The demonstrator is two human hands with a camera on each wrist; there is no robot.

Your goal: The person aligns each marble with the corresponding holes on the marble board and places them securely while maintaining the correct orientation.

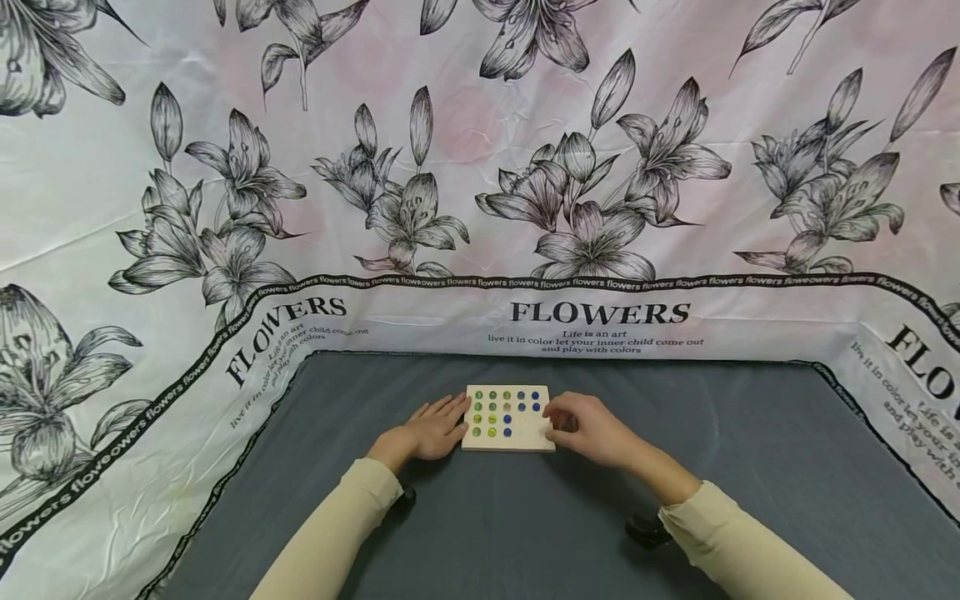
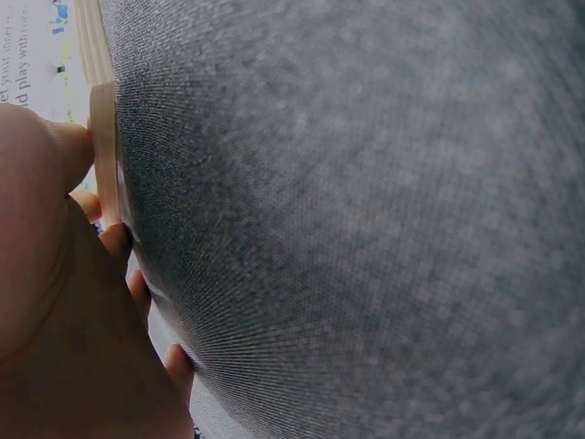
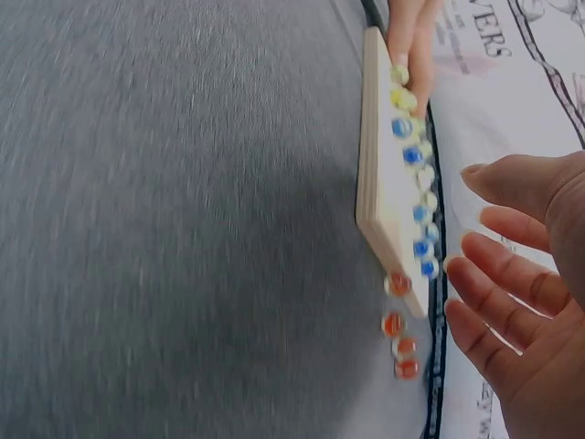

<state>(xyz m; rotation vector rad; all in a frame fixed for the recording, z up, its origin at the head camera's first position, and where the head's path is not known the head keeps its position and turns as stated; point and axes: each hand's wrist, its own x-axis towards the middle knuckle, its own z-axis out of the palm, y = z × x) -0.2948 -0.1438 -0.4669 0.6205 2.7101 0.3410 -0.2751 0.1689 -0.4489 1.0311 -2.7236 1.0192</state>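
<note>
A pale wooden board (image 1: 527, 436) lies flat on the dark cloth, several glass marbles sitting on it in rows. Green marbles (image 1: 484, 401) and yellow ones (image 1: 492, 432) fill the left side; blue marbles (image 1: 528, 402) sit toward the right and middle. My left hand (image 1: 431, 429) rests palm down, its thumb and fingertips touching the board's left edge. Over the right edge hovers my right hand (image 1: 596, 429), fingers loosely bent with nothing between them in the right wrist view. Beside that edge several orange marbles (image 3: 393, 324) lie on the cloth, hidden by the hand in the head view.
A dark grey cloth (image 1: 480, 533) covers the table. Behind and at the sides hangs a white floral curtain (image 1: 480, 208) with printed lettering. Black wrist straps or devices (image 1: 647, 532) show under the sleeves.
</note>
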